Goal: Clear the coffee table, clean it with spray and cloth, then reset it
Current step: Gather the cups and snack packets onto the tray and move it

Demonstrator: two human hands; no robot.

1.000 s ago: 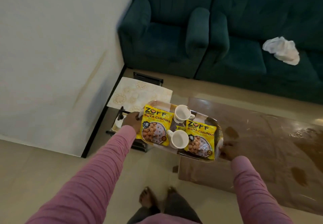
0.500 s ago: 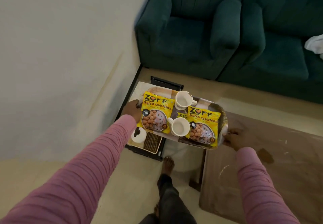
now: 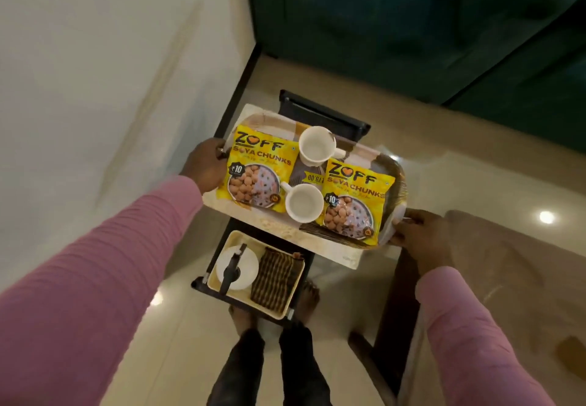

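Note:
I hold a patterned serving tray [image 3: 391, 164] level by both short ends. My left hand [image 3: 204, 167] grips its left end and my right hand [image 3: 415, 229] grips its right end. On the tray lie two yellow soya chunk packets, one at the left [image 3: 258, 172] and one at the right [image 3: 352, 202], with two white cups, one at the back [image 3: 317, 147] and one in front [image 3: 302, 201]. The tray hovers over the pale patterned top of a small side table [image 3: 345, 255]. The coffee table [image 3: 494, 278] is at the lower right.
On the side table's lower shelf sits a cream tray [image 3: 293, 304] with a white spray bottle [image 3: 236, 267] and a folded striped cloth [image 3: 274, 277]. A dark green sofa [image 3: 412, 25] stands behind. A white wall [image 3: 95, 88] fills the left. My bare feet stand at the shelf.
I have carried the tray left, away from the coffee table, and it now hangs over the side table. The view has tilted down, showing the lower shelf with bottle and cloth.

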